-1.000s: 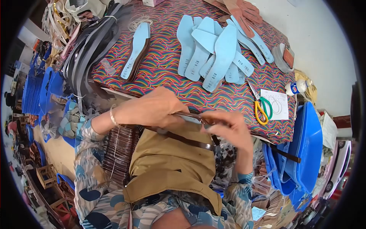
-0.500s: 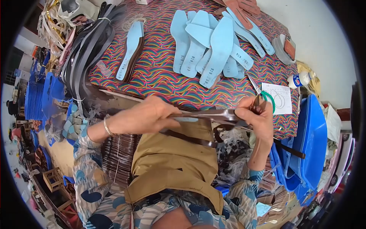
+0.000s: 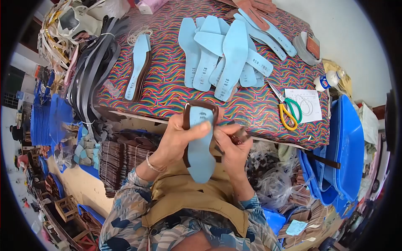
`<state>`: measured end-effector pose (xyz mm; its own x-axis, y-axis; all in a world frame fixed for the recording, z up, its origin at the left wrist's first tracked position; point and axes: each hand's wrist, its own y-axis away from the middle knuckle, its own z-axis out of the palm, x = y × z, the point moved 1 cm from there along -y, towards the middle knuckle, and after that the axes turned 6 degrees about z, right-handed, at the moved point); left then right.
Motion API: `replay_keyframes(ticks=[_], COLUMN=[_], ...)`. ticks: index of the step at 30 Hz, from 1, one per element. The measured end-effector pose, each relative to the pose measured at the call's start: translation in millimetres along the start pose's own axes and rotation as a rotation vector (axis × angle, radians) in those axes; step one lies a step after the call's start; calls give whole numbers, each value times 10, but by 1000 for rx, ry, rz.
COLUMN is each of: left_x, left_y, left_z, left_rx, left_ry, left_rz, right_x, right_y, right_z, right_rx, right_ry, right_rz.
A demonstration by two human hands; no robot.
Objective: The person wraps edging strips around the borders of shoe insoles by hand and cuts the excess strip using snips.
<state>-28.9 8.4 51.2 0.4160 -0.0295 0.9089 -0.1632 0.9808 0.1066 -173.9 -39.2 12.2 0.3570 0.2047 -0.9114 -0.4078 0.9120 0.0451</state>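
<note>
A light blue insole (image 3: 202,161) is held in front of my apron, its printed heel end towards the table. A dark brown strip (image 3: 202,103) runs around its heel edge and down the sides. My left hand (image 3: 176,138) grips the insole from the left, thumb pressed on its blue face. At the insole's right edge, my right hand (image 3: 233,148) is closed on the brown strip, whose loose part bunches by the fingers. The underside of the insole is hidden.
On the patterned table (image 3: 167,75) lie a pile of blue insoles (image 3: 235,46), a brown-edged insole stack (image 3: 140,58), scissors (image 3: 289,111) and a paper sheet (image 3: 310,106). Dark straps (image 3: 90,75) hang at the left edge. Blue bins (image 3: 349,138) stand right.
My hands have drawn closer together from a wide hold on the stretched brown strip. The insole's blue face now shows fully. The scissors' yellow handle, earlier behind my right hand, is uncovered.
</note>
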Motion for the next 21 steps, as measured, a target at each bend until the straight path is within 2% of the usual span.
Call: replay_keyframes(ticks=[2,6,9,11,14,16,19,21], left_x=[-14,10,58,80,47,10,-27,-114], left_y=[-64,-100,-158,-185,-215,-244,-288,-299], left_z=[45,31,-31,-42,-98,-93,-99,-209], left_rx=[107,83,56,128,36,-37,-37,-82], left_ry=[89,91,176,217,193,441,555,495], left_rz=[104,60,106,102,129,90,39,68], right_x=[10,-30,-82,-60,-128,-134,-78,-61], right_y=[-94,-137,-54,-11,-3,-28,-88,-133], right_z=[50,-1,-67,-122,-120,-96,-121,-123], right_rx=[-55,-88,-167,-196,-231,-244,-290,-323], right_ry=[-42,-15,38,156,138,234,354,379], right_rz=[2,24,130,217,290,217,104,68])
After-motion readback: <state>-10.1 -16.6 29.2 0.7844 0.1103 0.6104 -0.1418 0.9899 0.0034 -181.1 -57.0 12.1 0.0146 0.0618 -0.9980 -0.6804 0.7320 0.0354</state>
